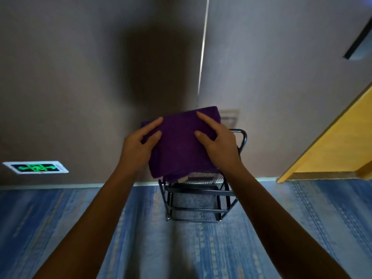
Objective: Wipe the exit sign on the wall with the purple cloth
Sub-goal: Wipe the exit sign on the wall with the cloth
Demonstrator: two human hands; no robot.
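Hands [138, 150] on purple cloth [179, 141], blue carpet [60, 228]

Black wire-mesh tiered rack [198, 200] on blue striped carpet [281, 228], folded purple cloth [179, 141] atop it.

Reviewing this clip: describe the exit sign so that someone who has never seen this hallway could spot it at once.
Start at the grey-brown wall ahead and follow it down to where it meets the blue patterned carpet. Low on the wall at far left, well left of the black wire rack, sits the exit sign: a flat white-framed rectangle. It is the only thing glowing, with bright green figures on a dark panel.
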